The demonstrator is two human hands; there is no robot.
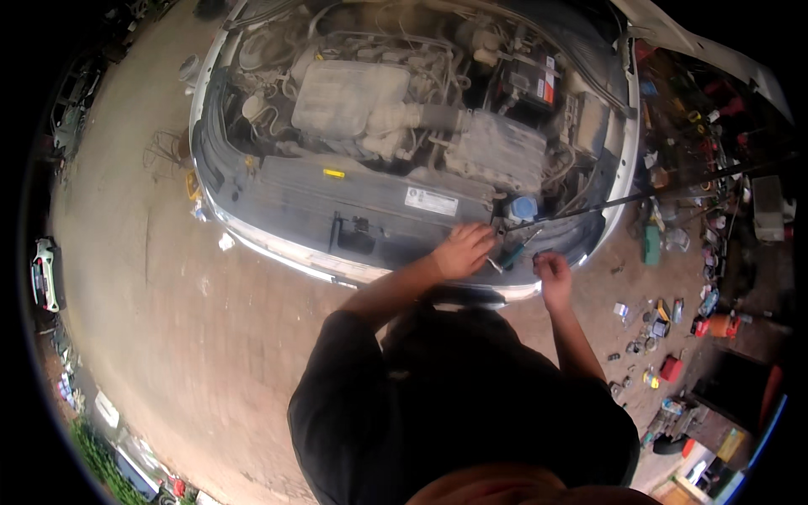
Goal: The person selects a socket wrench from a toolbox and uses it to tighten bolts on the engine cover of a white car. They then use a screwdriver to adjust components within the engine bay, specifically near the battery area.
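A car's engine bay lies exposed in front of me. My left hand (463,251) rests on the black front panel (295,198), fingers laid over it with nothing visible in them. Close to its fingertips are the lower end of a thin black prop rod (581,209) and a blue reservoir cap (523,208). Between my hands, a slim tool with a teal handle (512,256), perhaps a screwdriver, lies slantwise on the panel. My right hand (554,271) is over the bumper edge at the right, its fingers pinched around a small dark thing too small to name.
The dusty engine cover (337,94) and a battery (528,82) sit farther back. At the right, the prop rod crosses the bay. Scattered tools and parts, among them a red box (671,368) and a green case (651,245), lie on the ground.
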